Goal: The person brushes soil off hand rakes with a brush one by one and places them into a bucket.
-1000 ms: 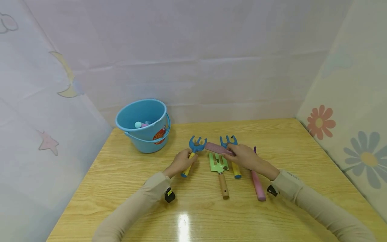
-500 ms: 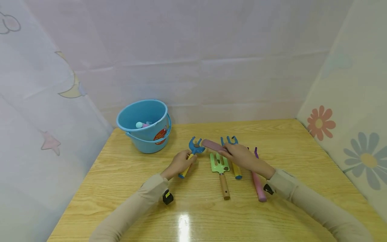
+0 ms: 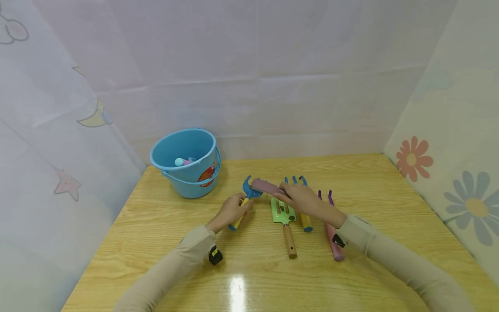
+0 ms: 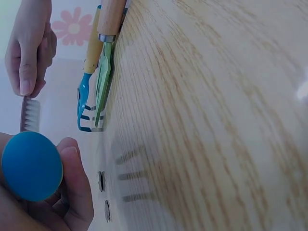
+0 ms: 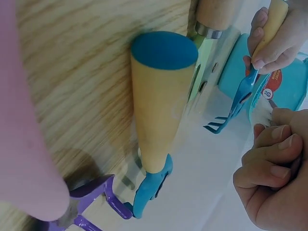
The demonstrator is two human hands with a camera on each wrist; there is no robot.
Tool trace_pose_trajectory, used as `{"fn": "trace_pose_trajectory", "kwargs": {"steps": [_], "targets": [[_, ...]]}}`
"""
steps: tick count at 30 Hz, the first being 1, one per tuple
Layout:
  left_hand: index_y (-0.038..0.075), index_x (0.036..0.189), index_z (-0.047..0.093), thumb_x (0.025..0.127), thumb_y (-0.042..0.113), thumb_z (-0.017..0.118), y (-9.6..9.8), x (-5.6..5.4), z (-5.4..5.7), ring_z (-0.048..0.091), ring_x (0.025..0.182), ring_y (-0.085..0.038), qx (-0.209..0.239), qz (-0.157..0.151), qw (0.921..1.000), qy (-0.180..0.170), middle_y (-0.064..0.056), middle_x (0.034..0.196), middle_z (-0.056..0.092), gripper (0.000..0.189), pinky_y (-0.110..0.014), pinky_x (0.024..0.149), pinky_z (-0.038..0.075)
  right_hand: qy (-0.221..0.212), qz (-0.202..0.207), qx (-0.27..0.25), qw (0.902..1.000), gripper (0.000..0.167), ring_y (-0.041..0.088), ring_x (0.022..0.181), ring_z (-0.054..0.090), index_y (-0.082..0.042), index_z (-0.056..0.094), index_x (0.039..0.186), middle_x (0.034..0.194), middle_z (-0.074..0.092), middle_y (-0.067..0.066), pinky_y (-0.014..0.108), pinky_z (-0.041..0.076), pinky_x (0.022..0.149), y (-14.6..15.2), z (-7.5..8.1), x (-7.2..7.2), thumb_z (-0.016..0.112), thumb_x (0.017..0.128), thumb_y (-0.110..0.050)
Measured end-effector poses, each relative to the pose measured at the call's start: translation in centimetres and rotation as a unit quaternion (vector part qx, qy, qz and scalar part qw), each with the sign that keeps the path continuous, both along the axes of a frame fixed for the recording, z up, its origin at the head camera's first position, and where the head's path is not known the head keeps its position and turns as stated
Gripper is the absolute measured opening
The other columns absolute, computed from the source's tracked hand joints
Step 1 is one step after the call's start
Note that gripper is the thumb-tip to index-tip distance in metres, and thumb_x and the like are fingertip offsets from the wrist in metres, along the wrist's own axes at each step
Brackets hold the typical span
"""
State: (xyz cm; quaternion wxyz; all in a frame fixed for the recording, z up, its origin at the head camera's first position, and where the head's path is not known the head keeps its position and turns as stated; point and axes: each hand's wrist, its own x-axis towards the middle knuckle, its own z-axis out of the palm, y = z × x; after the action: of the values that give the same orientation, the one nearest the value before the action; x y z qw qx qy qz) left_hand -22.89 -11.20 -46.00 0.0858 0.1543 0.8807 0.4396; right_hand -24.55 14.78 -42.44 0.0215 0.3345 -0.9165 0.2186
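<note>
In the head view my left hand (image 3: 230, 211) grips the yellow handle of a small garden fork with a blue head (image 3: 247, 189). The round blue end of its handle (image 4: 32, 166) fills part of the left wrist view. My right hand (image 3: 306, 201) pinches a pink brush (image 3: 266, 186), whose head lies over the fork's tines. White bristles (image 5: 261, 114) show in the right wrist view; whether they touch the fork I cannot tell. Below the right hand lie a green garden fork (image 3: 283, 212) with brown patches and a second blue fork with a yellow handle (image 3: 306, 222).
A light blue bucket (image 3: 183, 180) stands at the back left, with a few small things (image 3: 183, 161) inside. To the right lies a tool with a pink handle (image 3: 334, 247) and purple prongs (image 5: 96, 195). Cloth walls (image 3: 257, 108) close off the wooden table (image 3: 163, 234).
The right hand has carried the brush leftward until its head overlaps the held fork's tines. My left hand has shifted slightly left with the fork still gripped.
</note>
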Motion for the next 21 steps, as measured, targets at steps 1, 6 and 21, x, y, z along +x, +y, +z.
{"fn": "trace_pose_trajectory", "kwargs": {"steps": [1, 6, 21], "targets": [[0.004, 0.099, 0.059, 0.105, 0.023, 0.051, -0.02, 0.01, 0.00, 0.045, 0.037, -0.011, 0.000, -0.001, 1.0000, 0.003, -0.016, 0.061, 0.064, 0.021, -0.023, 0.038, 0.033, 0.000, 0.000, -0.001, 1.0000, 0.027, 0.006, 0.046, 0.036, -0.006, 0.057, 0.093, 0.058, 0.042, -0.004, 0.022, 0.029, 0.045, -0.08, 0.08, 0.02, 0.054, 0.103, -0.031], [0.001, 0.101, 0.060, 0.105, 0.024, 0.052, -0.07, -0.03, -0.12, 0.046, 0.038, -0.011, 0.000, -0.004, 1.0000, 0.007, -0.016, 0.061, 0.064, 0.024, -0.024, 0.039, 0.034, -0.006, -0.001, 0.005, 1.0000, 0.026, 0.006, 0.046, 0.037, -0.006, 0.058, 0.096, 0.059, 0.044, -0.005, 0.022, 0.029, 0.045, -0.43, 0.15, 0.03, 0.054, 0.103, -0.031], [0.005, 0.103, 0.061, 0.104, 0.026, 0.053, -0.06, 0.39, -0.15, 0.049, 0.039, -0.012, 0.005, 0.013, 0.9998, -0.012, -0.018, 0.067, 0.065, 0.023, -0.023, 0.038, 0.034, 0.010, -0.017, -0.003, 0.9998, 0.024, 0.006, 0.046, 0.037, -0.006, 0.057, 0.090, 0.059, 0.043, -0.005, 0.021, 0.027, 0.045, -0.51, -0.35, 0.09, 0.058, 0.102, -0.027]]}}
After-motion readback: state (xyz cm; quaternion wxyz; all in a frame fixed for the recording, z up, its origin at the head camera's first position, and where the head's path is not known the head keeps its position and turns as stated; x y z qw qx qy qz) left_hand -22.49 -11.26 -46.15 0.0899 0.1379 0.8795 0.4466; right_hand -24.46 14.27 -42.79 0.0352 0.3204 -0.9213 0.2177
